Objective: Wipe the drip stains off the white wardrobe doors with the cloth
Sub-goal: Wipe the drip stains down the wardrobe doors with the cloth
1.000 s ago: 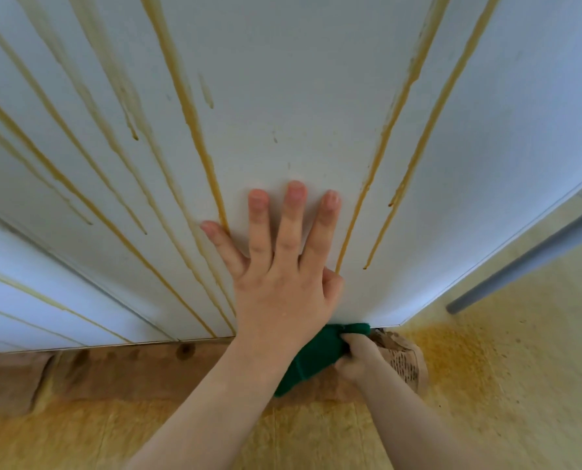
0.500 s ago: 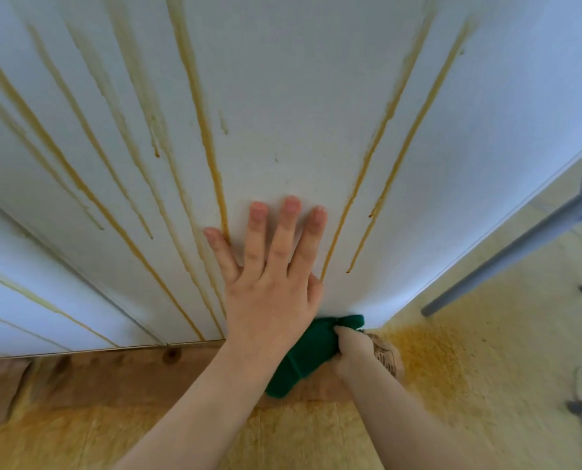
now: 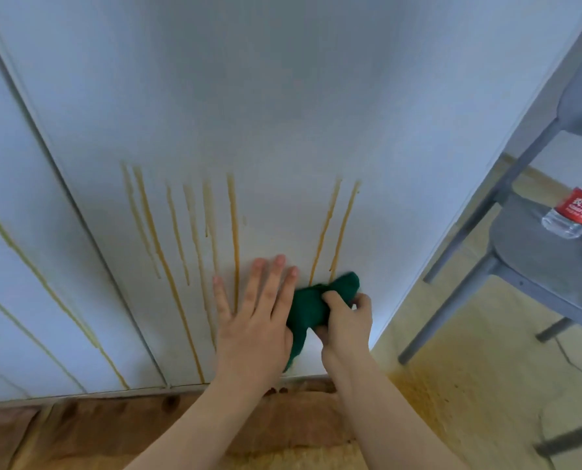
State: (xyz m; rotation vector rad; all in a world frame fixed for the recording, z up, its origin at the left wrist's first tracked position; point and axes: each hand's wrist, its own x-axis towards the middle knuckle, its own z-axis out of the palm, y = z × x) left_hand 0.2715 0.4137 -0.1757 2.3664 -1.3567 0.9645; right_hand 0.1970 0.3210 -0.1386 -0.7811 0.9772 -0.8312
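Right hand [image 3: 345,320] fingers clamped on bunched green cloth [image 3: 316,305], pressed against wardrobe door [image 3: 283,113]; left hand [image 3: 255,320] flat, fingers apart. Cloth looks soft, light; best gripped wadded.

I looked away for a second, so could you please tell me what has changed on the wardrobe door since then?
The right hand has carried the green cloth up from the door's bottom edge onto the door face, to the foot of the two right-hand drip stains. The view has also pulled back, showing a grey chair with a water bottle. The left hand stays flat on the door; the grip on the cloth is unchanged.
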